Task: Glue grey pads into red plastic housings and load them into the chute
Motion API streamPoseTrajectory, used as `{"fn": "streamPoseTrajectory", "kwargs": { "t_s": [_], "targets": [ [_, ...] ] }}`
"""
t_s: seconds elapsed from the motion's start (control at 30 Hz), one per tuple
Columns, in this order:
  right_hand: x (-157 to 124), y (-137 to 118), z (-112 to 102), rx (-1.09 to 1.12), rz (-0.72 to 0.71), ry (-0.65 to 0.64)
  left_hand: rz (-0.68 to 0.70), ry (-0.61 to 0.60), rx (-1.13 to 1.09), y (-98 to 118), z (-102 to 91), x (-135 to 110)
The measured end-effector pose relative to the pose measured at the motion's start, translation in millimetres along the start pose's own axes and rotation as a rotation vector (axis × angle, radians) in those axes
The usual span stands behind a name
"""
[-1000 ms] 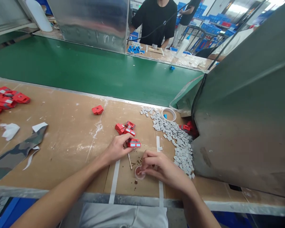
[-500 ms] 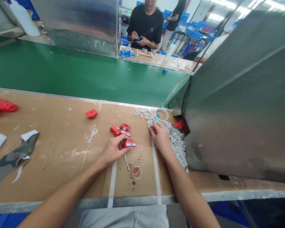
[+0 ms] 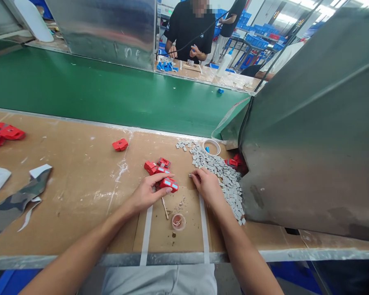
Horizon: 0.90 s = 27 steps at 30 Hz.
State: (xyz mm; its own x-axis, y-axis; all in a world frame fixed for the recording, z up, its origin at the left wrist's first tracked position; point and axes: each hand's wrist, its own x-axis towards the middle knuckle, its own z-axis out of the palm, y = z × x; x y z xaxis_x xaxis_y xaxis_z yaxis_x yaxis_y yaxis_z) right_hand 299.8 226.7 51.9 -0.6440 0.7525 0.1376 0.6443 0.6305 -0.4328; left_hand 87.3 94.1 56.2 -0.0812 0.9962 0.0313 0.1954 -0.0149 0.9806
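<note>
My left hand [image 3: 150,189] grips a red toy vehicle part [image 3: 169,184] with pale blue window patches, between thumb and fingers. To its right, my right hand [image 3: 207,184] pinches a small grey tile [image 3: 190,175] at its fingertips, apart from the red part. Beside that hand spreads a heap of similar grey tiles [image 3: 230,184]. Just behind my left hand lie several more red parts [image 3: 150,167]. A cotton swab [image 3: 165,208] and a small clear cup [image 3: 178,222] with reddish contents are nearer to me.
A tape roll [image 3: 211,147] lies at the heap's far end. A metal panel [image 3: 307,135] bounds the right side. Beyond the table runs a green conveyor belt [image 3: 104,94]; a person [image 3: 190,30] works across it. Camouflage-patterned material [image 3: 21,205] and red parts [image 3: 9,132] are at left.
My right hand has drawn back from the tile heap, toward me, with a grey tile now showing at its fingertips. My left hand has tilted the red part.
</note>
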Motion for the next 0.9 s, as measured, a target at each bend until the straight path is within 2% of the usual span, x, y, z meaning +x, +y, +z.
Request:
{"fn": "streamPoseTrajectory", "kwargs": {
  "t_s": [0.1, 0.23, 0.33, 0.43, 0.5, 0.67, 0.9],
  "targets": [
    [-0.4, -1.8, 1.6, -0.083, -0.024, -0.057, 0.016, -0.002, 0.017, 0.6, -0.7, 0.8],
    [2.5, -5.5, 0.8, -0.011, -0.009, -0.014, 0.046, -0.019, 0.018, 2.8, -0.6, 0.4],
    [1.8, -14.9, -6.5, 0.321, 0.066, 0.008, -0.014, -0.059, -0.069, 3.0, 1.6, -1.0],
    [-2.9, -28.3, -17.8, 0.773, 0.159, -0.063, -0.098, -0.094, -0.173, 1.9, 4.5, -1.4],
    [-6.3, -36.6, -22.8, 0.94, 0.174, -0.116, -0.133, -0.1, -0.236, 1.3, 5.8, -0.7],
    [-9.8, -48.6, -15.9, 0.975, 0.153, -0.182, -0.149, -0.108, -0.242, 1.6, 6.2, 2.7],
    [-12.6, -52.3, 7.4, 1.06, 0.246, -0.186, -0.126, -0.065, -0.123, -2.8, 7.1, 2.9]
  ]
}}
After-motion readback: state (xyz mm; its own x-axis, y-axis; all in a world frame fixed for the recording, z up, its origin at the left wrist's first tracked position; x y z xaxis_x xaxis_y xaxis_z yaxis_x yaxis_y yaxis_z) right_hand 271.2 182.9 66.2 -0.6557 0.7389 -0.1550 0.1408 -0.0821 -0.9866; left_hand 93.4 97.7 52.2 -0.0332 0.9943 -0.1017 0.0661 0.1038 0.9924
